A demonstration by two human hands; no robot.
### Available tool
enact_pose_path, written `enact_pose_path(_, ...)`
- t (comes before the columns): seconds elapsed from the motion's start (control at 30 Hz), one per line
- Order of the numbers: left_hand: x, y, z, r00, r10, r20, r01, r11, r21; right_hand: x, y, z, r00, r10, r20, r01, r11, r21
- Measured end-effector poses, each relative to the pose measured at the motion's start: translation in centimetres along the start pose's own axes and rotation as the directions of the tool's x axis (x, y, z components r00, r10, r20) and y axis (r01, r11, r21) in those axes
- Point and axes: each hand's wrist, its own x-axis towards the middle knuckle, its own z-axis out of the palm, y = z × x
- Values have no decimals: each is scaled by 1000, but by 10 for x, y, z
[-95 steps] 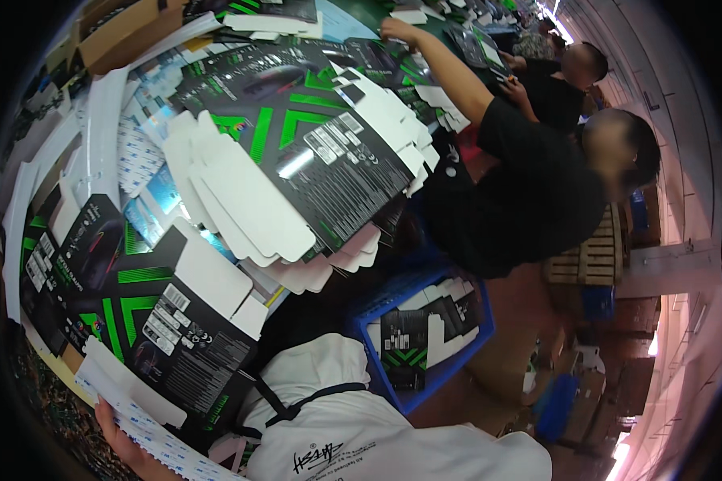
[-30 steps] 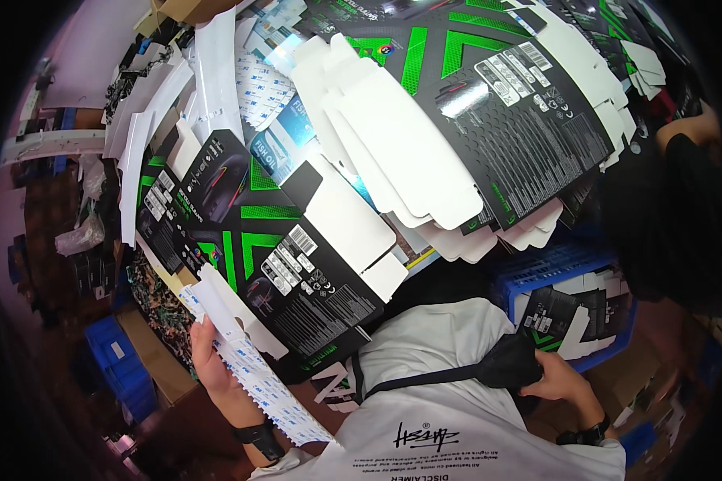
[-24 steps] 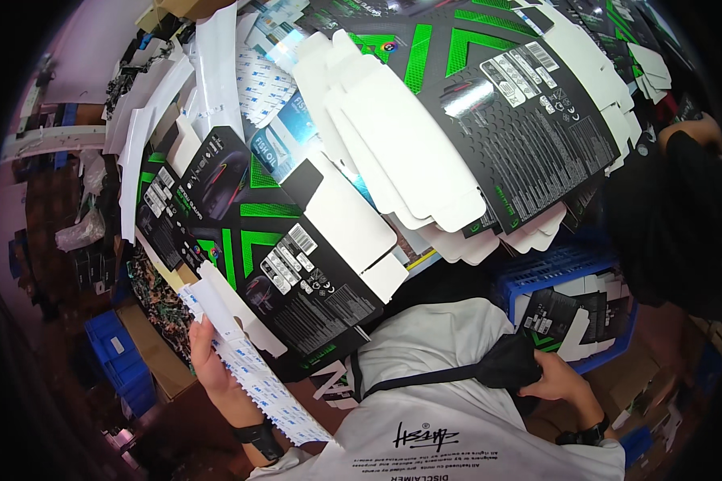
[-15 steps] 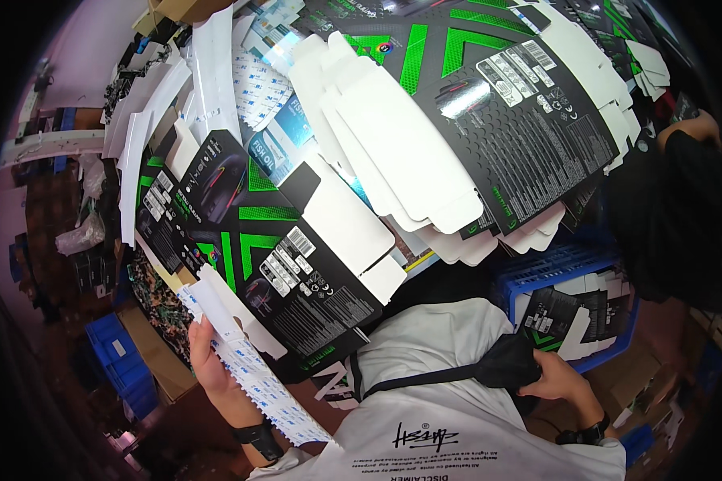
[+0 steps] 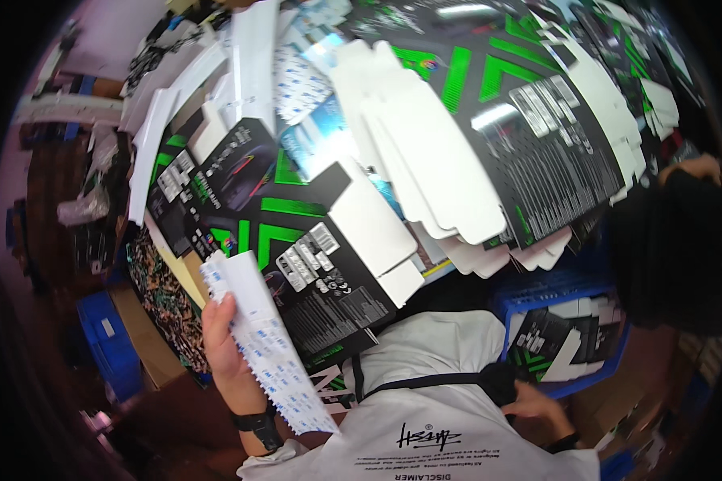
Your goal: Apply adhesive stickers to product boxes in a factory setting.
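My left hand [image 5: 225,341] is closed on a long white sheet of adhesive stickers [image 5: 277,353] with small blue print and a toothed edge. The sheet slants from beside the carton down to my shirt. Just beyond it lies an unfolded black-and-green box blank [image 5: 329,272] with white flaps and a picture of a computer mouse. My right hand [image 5: 541,413] is at my waist, against a black pouch [image 5: 499,383] on a strap. Its fingers are blurred and partly hidden by the pouch.
Stacked box blanks [image 5: 537,160] with white flaps [image 5: 433,152] cover the far right. White folded strips [image 5: 253,72] and another sticker sheet [image 5: 301,88] lie at the back left. A blue crate [image 5: 610,365] holds more blanks. Another blue crate [image 5: 108,345] stands left; a dark-clothed person [image 5: 674,240] is at right.
The sticker sheet has turned to show more of its face and now overlaps the near blank's edge. My right hand has drawn slightly left, deeper against the pouch. The whole view has shifted.
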Motion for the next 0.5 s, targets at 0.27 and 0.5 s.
enact_pose_path(0.27,15,-12,24,956,59,286,-85,993,80,25,41,58,966,229,-117,-220,971,90)
enact_pose_path(0.5,3,-5,10,918,133,373,-173,982,76,42,65,50,967,237,-92,-252,941,-226)
